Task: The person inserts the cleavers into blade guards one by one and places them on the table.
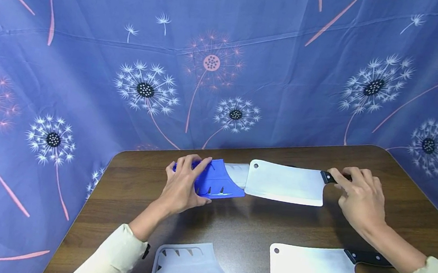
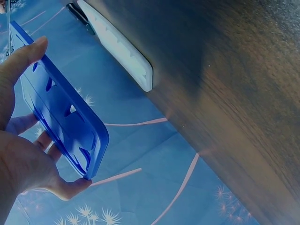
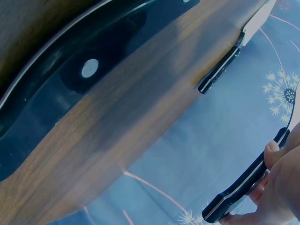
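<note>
- At the lower left of the head view a pale grey blade guard (image 1: 189, 270) lies flat on the wooden table (image 1: 250, 221), slots up, its open edge turned toward the middle; nothing touches it, so it reads as set aside.
- Just above it, left of centre, the left hand (image 1: 183, 184) grips the blue blade guard (image 1: 218, 182). The left wrist view shows the thumb curled over one long edge and the fingers (image 2: 70, 186) wrapped under the other, a pinch across its width that keeps the sheath steady and its mouth facing right.
- At the centre the upper cleaver (image 1: 284, 183) is level with that mouth, its blade tip meeting or just entering the guard; a pale strip between them may be blade already inside, though I cannot tell how deep. Blade and sheath lie along one line, which suits sliding one into the other.
- At the lower centre right a second cleaver (image 1: 315, 269) rests flat on the table, black handle pointing right, untouched.
- At the right the right hand (image 1: 360, 197) holds the upper cleaver's black handle (image 3: 243, 185); the fingers are curled round it, keeping them well clear of the edge.
</note>
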`<state>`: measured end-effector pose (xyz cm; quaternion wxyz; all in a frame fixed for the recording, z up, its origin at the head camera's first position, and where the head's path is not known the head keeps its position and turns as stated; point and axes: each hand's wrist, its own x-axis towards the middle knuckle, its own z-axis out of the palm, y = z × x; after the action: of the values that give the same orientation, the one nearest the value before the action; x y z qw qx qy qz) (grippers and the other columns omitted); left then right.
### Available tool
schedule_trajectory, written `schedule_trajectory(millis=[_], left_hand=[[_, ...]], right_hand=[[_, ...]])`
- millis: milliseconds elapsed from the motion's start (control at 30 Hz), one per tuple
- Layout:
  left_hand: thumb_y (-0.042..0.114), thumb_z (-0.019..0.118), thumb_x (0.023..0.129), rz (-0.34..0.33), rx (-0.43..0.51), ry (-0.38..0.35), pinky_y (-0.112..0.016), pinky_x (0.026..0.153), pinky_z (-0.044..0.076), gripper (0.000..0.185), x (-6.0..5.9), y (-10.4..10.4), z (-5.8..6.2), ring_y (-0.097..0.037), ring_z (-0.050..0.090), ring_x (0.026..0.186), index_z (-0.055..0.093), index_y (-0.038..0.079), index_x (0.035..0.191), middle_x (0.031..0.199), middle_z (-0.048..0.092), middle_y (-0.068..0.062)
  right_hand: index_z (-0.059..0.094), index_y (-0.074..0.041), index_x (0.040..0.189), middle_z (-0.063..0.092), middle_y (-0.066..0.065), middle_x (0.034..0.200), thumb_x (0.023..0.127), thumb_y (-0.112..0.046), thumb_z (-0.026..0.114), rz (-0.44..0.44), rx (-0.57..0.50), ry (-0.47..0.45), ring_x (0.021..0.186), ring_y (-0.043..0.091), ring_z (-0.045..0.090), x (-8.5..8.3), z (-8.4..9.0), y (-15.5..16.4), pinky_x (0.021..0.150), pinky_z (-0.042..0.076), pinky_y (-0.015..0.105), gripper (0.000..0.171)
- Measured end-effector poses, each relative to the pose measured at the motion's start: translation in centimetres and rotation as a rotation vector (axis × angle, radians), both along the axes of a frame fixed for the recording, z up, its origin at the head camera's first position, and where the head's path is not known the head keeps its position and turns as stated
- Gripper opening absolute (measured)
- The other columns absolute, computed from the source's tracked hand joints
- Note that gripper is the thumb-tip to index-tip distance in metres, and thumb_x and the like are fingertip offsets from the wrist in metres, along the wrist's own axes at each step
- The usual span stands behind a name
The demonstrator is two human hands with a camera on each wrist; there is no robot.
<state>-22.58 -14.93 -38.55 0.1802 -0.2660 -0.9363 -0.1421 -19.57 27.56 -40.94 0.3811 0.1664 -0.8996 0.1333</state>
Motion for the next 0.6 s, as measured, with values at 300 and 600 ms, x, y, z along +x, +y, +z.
schedule_trajectory(millis=[300,600], left_hand=[[0.042,0.093,0.052,-0.015,0.007,0.021,-0.067,0.096,0.021,0.109,-0.01,0.20,-0.15,-0.033,0.036,0.119,0.041,0.023,0.146,0.133,0.041,-0.012],[0.039,0.093,0.051,-0.005,0.001,0.019,-0.067,0.096,0.019,0.108,0.00,-0.07,-0.33,-0.033,0.036,0.119,0.043,0.021,0.146,0.132,0.041,-0.013]], right_hand=[[0.067,-0.008,0.115,0.057,0.021,0.103,0.061,0.022,0.062,0.001,0.002,0.012,0.094,0.042,0.047,0.09,-0.01,-0.07,0.076,0.037,0.060,0.061],[0.065,-0.008,0.117,0.055,0.023,0.106,0.054,0.022,0.067,0.004,0.054,0.002,0.097,0.044,0.046,0.29,0.05,-0.11,0.082,0.035,0.062,0.070]])
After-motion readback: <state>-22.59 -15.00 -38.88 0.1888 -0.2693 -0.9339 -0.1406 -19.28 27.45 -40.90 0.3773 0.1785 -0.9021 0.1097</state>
